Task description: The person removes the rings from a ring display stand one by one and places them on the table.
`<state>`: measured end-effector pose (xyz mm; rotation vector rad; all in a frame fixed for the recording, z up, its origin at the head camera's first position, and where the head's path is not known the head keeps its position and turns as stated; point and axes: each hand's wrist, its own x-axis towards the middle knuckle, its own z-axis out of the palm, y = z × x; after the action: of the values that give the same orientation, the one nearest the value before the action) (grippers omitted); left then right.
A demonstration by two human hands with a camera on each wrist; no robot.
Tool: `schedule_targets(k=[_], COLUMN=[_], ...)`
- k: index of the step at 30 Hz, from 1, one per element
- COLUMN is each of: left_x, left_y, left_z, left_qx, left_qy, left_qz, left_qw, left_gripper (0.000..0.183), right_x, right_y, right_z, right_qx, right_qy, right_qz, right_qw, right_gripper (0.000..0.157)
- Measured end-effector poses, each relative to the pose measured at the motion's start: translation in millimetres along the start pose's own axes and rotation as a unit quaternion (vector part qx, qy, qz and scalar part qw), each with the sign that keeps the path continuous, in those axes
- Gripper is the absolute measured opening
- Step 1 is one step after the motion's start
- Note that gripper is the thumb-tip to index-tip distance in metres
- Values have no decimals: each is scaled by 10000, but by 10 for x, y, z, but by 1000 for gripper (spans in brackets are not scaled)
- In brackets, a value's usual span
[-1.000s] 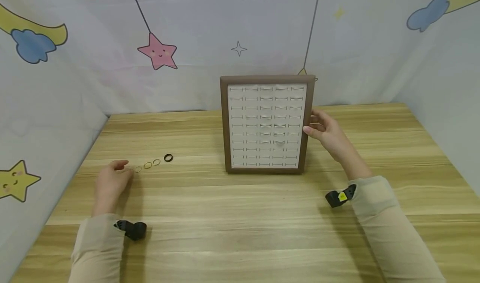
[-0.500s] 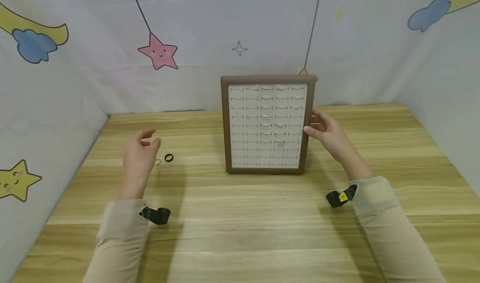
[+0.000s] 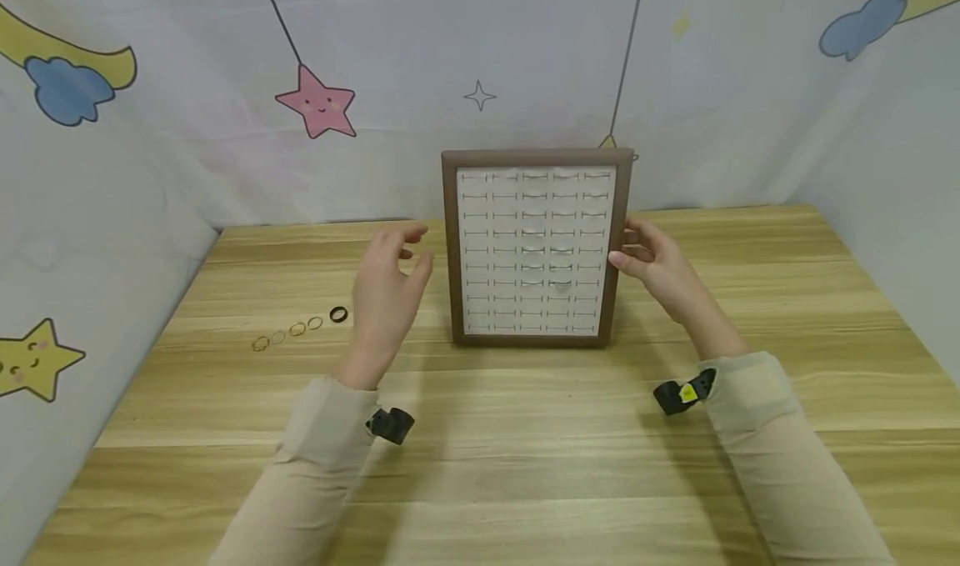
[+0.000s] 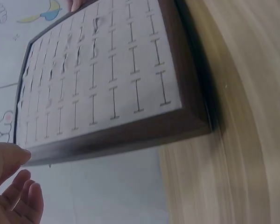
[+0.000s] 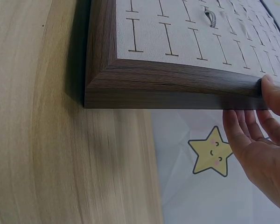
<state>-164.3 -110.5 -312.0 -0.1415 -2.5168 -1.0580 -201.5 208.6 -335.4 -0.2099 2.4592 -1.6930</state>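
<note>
A ring display board (image 3: 534, 308) with a brown wooden frame and a white slotted pad stands upright on the table. My right hand (image 3: 651, 270) grips its right edge, thumb on the front and fingers behind. One silver ring (image 5: 211, 17) shows in a slot in the right wrist view. Just left of the board my left hand (image 3: 386, 291) hovers with loosely bent fingers and a gap between thumb and fingertips. In the left wrist view its thumb (image 4: 9, 158) overlaps the frame's edge. Gold-toned rings (image 3: 297, 329) and a black ring (image 3: 338, 314) lie in a slanting row to the left.
The wood-grain table (image 3: 480, 466) spreads around the board. A white curtain (image 3: 390, 66) with printed stars and clouds closes off the back and sides. Each sleeve cuff has a small black camera (image 3: 390, 424) on it.
My left hand has moved from the left end of the ring row, up and rightward to beside the board, uncovering the whole row. My right hand keeps its grip on the frame.
</note>
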Motion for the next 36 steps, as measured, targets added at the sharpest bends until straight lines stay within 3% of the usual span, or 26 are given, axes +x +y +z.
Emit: schedule_targets(k=[9, 15, 20, 25, 31, 36], left_x=[-171, -237, -273, -288, -301, -299], left_y=[222, 364, 458, 498, 506, 519], left_z=[364, 599, 776, 930, 1051, 1104], left_qx=[240, 363, 375, 436, 634, 692], left_qy=[-384, -757, -1061, -1141, -993, -938], left_qz=[808, 1104, 1117, 1142, 1273, 1126], left_qw=[9957, 9903, 9873, 9859, 9848, 9868], left_gripper=[27, 26, 24, 22, 19, 19], right_x=[0, -4, -8, -9, -16, -16], right_y=[-15, -9, -19, -22, -15, -23], right_z=[5, -1, -1, 7, 3, 6], right_qx=[-3, 6, 17, -8, -61, -59], right_qy=[-21, 2, -10, 16, 13, 8], right_qz=[-3, 15, 25, -33, -25, -44], right_qw=[10000, 10000, 10000, 10000, 10000, 10000], right_gripper=[66, 66, 66, 65, 66, 66])
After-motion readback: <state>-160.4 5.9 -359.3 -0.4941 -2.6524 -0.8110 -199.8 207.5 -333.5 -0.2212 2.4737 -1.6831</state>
